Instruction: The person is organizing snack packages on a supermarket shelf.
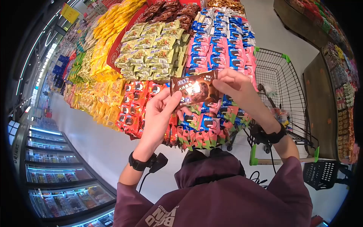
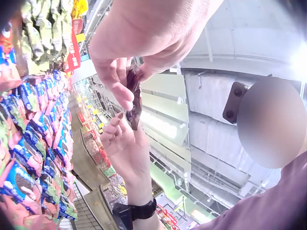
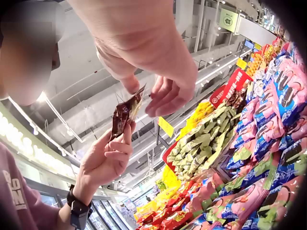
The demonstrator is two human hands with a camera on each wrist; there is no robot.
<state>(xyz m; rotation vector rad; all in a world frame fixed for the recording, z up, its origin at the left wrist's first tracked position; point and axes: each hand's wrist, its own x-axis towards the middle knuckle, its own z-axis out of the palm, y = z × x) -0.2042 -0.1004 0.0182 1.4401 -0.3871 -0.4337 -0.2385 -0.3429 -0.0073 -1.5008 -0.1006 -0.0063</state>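
In the head view, a dark brown snack packet (image 1: 194, 89) with a shiny front is held up over the snack display. My left hand (image 1: 160, 109) grips its left end, with the thumb on the printed face and fingers behind. At the opposite end, the thumb of my right hand (image 1: 240, 89) touches the packet's edge. The right wrist view shows the right hand's other fingers (image 3: 168, 98) loosely bent and apart from the packet (image 3: 125, 112). Seen nearly edge-on in the left wrist view, the packet (image 2: 134, 98) stands between both hands.
Below the hands are piled green packets (image 1: 151, 49), pink and blue packets (image 1: 217, 49) and red packets (image 1: 132, 106). A wire shopping cart (image 1: 283, 83) stands at the right, near a black basket (image 1: 321, 174). Glass-topped freezers (image 1: 72, 170) line the left.
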